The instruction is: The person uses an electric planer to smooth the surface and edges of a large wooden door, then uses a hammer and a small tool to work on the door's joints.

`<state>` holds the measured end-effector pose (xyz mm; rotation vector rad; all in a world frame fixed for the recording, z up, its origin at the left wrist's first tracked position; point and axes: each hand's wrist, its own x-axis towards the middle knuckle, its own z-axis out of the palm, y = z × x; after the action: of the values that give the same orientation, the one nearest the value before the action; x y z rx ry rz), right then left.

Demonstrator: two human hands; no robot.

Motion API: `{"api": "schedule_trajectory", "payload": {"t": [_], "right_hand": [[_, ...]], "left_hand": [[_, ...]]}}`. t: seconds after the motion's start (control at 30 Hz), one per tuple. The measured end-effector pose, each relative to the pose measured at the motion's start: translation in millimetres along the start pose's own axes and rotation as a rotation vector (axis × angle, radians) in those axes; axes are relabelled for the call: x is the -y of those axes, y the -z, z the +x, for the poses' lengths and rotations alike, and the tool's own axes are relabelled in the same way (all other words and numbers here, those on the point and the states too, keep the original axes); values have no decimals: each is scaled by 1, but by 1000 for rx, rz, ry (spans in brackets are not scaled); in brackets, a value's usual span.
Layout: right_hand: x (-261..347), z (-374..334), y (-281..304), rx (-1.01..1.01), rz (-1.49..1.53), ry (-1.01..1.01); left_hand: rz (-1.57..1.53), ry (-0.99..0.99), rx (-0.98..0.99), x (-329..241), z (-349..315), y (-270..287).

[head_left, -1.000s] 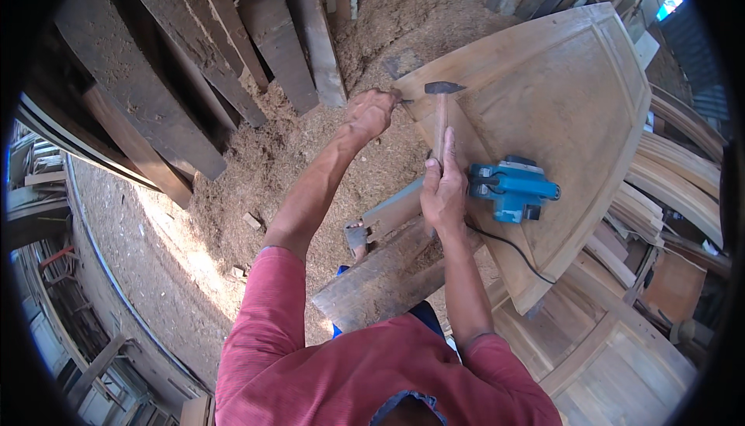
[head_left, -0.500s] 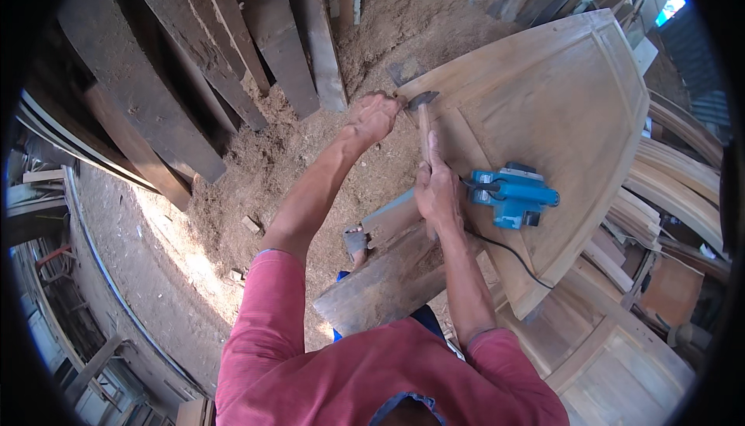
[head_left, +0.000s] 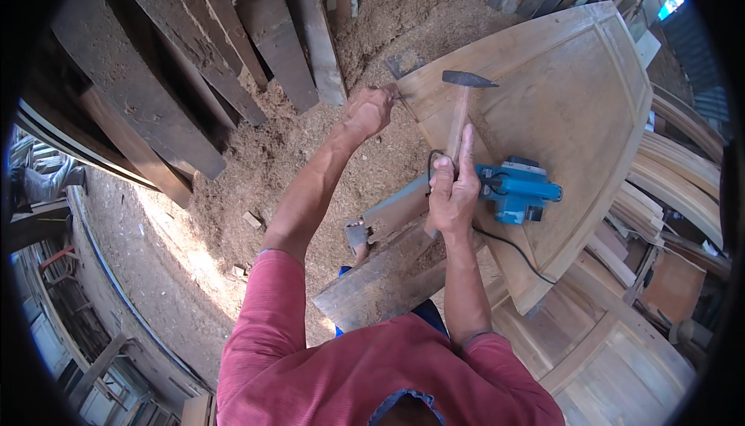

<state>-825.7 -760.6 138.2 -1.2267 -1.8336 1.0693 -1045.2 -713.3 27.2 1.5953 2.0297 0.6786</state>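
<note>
My right hand (head_left: 453,197) is wrapped round the wooden handle of a hammer (head_left: 459,116). Its dark metal head is raised over a framed wooden panel (head_left: 551,92), to the right of the panel's far left corner. At that corner my left hand (head_left: 368,112) is closed, fingertips pinched against the panel's edge. Something thin and dark shows at those fingertips, too small to name. A blue electric planer (head_left: 518,190) rests on the panel just right of my right hand, its black cord trailing over the wood toward the near edge.
A handsaw (head_left: 396,209) with a worn grip lies by a rough board (head_left: 380,290) close to my body. Long dark planks (head_left: 140,84) lean at the far left. Sawdust and shavings (head_left: 310,166) cover the ground. Another panelled door (head_left: 621,372) lies at the near right.
The hammer has lifted away from my left hand and swung right, with my right hand moving slightly right and nearer. My left hand stays at the panel's corner.
</note>
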Motion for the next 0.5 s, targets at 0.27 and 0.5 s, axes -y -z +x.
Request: {"api": "schedule_trajectory", "payload": {"t": [0.27, 0.5], "right_hand": [[-11, 1, -4, 13, -97, 14], [-11, 13, -16, 264, -462, -227]], "left_hand": [[125, -51, 57, -4, -3, 0], [298, -146, 44, -10, -7, 4]]}}
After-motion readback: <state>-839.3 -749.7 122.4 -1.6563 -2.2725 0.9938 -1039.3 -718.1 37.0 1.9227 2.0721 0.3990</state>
